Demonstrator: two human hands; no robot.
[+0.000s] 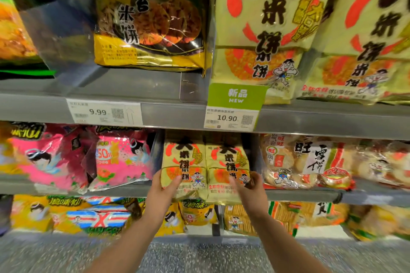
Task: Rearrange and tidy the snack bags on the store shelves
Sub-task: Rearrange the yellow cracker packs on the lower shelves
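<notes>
Straightening a pair on the middle shelf (299, 195). Left bag (184, 162) and right bag (226, 162), both yellow, upright, side by side and touching, set between pink bags (119, 162) and clear bags (288, 162), with bottoms a little over the shelf lip.

Left hand (164, 188) clasped on the left bag's lower left corner, thumb laid across the front, fingers wrapped round the edge. Right hand (250, 190) clasped likewise on the right bag's lower right corner, thumb on the front; fingers blurred, so hard to tell how far round. Same yellow print on the top shelf (155, 86) above.

Probably squaring up the pair, judging by the matched hold on the outer corners.

Next, most likely: press both bags together and slide back until flush with the lip, faces forward and upright. Calls for even pressure from both sides, else risk of a twist or a slip off the edge. Calls for a light grip too, given the brittle crackers inside. Then on to the leaning pink bags at the left.
</notes>
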